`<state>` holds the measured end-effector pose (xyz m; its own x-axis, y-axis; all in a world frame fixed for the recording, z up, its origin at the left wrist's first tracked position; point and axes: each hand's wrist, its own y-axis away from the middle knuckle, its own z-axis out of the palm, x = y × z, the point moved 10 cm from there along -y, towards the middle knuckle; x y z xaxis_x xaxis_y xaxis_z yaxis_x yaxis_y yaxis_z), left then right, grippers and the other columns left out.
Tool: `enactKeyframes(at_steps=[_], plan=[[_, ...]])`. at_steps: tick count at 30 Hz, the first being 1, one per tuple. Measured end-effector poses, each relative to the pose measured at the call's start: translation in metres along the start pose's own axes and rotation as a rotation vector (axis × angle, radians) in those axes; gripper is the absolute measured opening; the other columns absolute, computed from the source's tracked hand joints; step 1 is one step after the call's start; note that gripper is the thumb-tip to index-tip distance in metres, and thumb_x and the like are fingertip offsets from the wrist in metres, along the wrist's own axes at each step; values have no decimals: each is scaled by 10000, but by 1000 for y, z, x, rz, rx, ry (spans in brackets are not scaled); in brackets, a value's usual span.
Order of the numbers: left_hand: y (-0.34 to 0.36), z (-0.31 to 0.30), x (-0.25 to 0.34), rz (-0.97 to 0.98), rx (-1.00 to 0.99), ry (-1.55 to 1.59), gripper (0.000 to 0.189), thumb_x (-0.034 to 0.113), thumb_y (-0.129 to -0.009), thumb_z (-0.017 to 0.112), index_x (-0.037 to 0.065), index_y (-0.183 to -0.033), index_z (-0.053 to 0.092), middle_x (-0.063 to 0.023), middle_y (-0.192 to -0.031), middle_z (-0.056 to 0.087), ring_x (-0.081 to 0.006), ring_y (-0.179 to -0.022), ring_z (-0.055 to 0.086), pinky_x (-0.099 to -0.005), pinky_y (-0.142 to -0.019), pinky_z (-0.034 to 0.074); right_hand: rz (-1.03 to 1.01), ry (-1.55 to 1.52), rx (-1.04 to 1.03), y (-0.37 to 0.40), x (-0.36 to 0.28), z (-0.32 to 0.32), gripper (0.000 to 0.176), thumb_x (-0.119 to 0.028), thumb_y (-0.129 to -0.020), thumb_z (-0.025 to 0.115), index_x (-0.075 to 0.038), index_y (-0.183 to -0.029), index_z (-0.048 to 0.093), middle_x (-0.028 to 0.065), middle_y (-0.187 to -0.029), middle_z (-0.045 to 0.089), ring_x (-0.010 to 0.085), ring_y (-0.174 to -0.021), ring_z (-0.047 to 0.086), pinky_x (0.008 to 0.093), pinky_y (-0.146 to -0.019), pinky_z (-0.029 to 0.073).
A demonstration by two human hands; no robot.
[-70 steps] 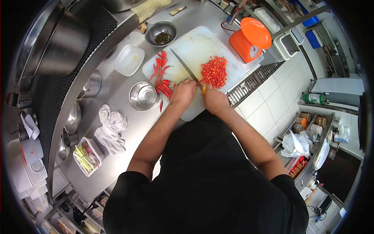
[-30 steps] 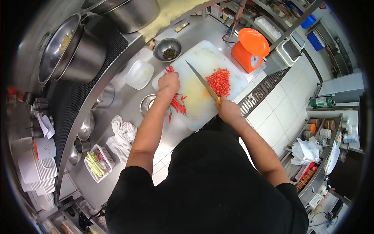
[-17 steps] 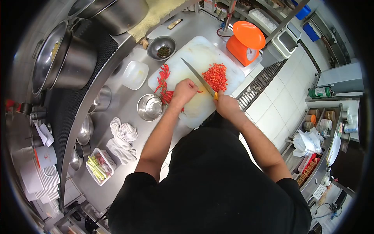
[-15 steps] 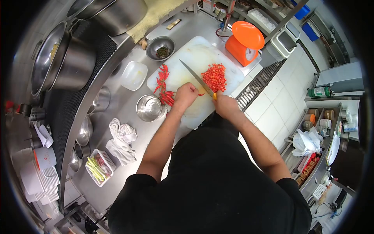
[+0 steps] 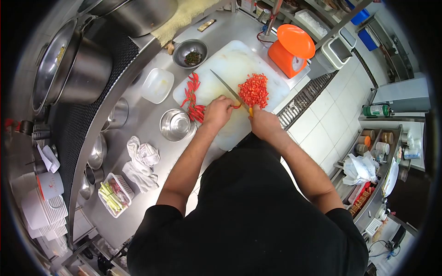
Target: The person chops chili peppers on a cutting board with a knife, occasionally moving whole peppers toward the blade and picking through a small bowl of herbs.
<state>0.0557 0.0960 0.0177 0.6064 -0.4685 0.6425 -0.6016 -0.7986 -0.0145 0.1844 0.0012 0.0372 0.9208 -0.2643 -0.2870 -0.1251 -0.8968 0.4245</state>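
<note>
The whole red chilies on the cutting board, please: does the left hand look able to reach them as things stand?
Probably yes: the left hand is close beside the whole red chilies, with nothing visible between them, though it seems to hold a single chili.

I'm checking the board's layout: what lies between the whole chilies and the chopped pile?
The knife blade, plus a bare stretch of cutting board; the head view shows this.

You're in a commercial-style kitchen: a steel counter [image 5: 147, 117] lies before you, a cutting board [image 5: 230, 60] and an orange scale [image 5: 291, 50] toward its right edge, big metal pots [image 5: 90, 69] and stacked white dishes [image 5: 37, 200] along its left edge.
</note>
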Motion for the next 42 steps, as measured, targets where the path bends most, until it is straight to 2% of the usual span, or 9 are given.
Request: enactKeyframes(at_steps=[3, 12, 18, 21, 27, 30, 33, 42], plan=[[-2, 3, -2, 13, -2, 19, 125, 94, -882, 747, 66, -1002, 769, -115, -1006, 702, -332, -918, 701, -428, -820, 561, 20, 18, -56, 4, -3, 0, 297, -234, -1031, 582, 31, -1151, 523, 247, -922, 744, 395, -894, 757, 482, -811, 592], [-6, 4, -5, 63, -2, 26, 108, 109, -886, 743, 58, -974, 780, -117, -989, 718, -338, -924, 704, -433, -832, 562, -19, -28, 38, -22, -5, 10, 265, -204, -1018, 584, 26, -1133, 523, 242, -909, 748, 396, -864, 765, 494, -772, 603], [-6, 6, -5, 13, -16, -7, 116, 122, -895, 736, 61, -980, 785, -114, -1017, 724, -343, -932, 705, -443, -831, 565, -24, 39, 7, -10, -9, -5, 249, -204, -1010, 587, 16, -1109, 527, 229, -868, 746, 393, -851, 767, 492, -765, 608], [-5, 7, -5, -31, -24, -20, 115, 131, -902, 734, 69, -980, 792, -114, -1009, 723, -344, -929, 706, -449, -833, 564, 21, 7, 29, -21, -1, 18, 242, -185, -1003, 579, 20, -1122, 530, 233, -877, 748, 389, -856, 769, 491, -767, 609], [-4, 8, -4, -66, -31, -54, 111, 150, -906, 736, 84, -972, 795, -113, -985, 719, -344, -913, 707, -459, -824, 564, -27, 36, 12, -20, -3, 3, 256, -203, -1002, 592, 17, -1114, 524, 240, -891, 749, 397, -853, 766, 501, -765, 608], [-3, 11, -5, -55, -16, -41, 106, 156, -900, 743, 84, -960, 791, -112, -990, 719, -339, -912, 709, -459, -815, 564, -21, 28, 6, -4, -10, -7, 254, -203, -1006, 587, 18, -1116, 526, 242, -893, 749, 400, -854, 766, 502, -763, 607], [-3, 12, -4, -63, -4, -15, 104, 161, -890, 755, 80, -946, 788, -120, -967, 719, -340, -889, 711, -459, -803, 564, 26, -9, 7, -18, -3, 17, 230, -163, -1002, 561, 29, -1125, 532, 245, -904, 750, 398, -866, 766, 493, -772, 607], [-4, 14, -11, -73, -5, 41, 115, 157, -854, 799, 63, -918, 779, -124, -908, 721, -316, -824, 720, -442, -776, 576, -29, 44, 7, -5, -13, -6, 230, -180, -1001, 577, 20, -1106, 536, 244, -905, 752, 387, -851, 770, 493, -750, 610]])
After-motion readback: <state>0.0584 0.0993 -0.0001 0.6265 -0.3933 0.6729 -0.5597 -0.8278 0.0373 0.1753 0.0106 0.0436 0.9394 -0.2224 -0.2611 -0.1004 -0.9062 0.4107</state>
